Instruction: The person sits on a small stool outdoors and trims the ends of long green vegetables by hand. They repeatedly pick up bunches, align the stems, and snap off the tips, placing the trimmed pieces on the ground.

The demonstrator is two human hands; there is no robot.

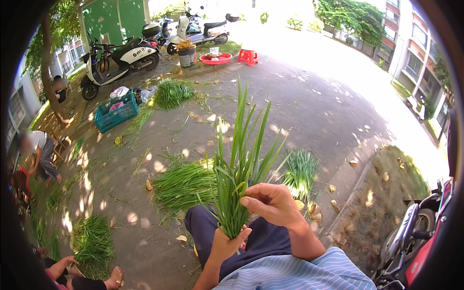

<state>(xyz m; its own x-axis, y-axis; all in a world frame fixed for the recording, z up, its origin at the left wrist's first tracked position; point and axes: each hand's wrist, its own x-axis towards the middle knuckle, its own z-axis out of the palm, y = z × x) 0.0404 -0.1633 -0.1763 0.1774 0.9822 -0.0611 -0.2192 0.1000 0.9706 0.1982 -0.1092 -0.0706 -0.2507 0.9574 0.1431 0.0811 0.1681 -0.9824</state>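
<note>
My left hand (228,243) is wrapped around the lower end of a bunch of long flat green leaves (233,166), probably garlic chives, above my lap. The leaves stand upright and fan out at the top. At the bunch's right side, my right hand (275,204) has its thumb and forefinger together on a leaf, close to a yellowed blade (237,187). Past my knees a loose pile of the same greens (185,185) lies on the pavement. To its right rests a neater bundle (301,172) with pale stem ends towards me.
A person sits bent over at left (38,148); another person's hand (65,262) touches a pile of greens (93,243). Behind stand a teal plastic crate (116,115), scooters (134,54), a bucket (187,57), a red basin (215,61) and a red stool (248,57). A motorcycle (413,235) is close at right.
</note>
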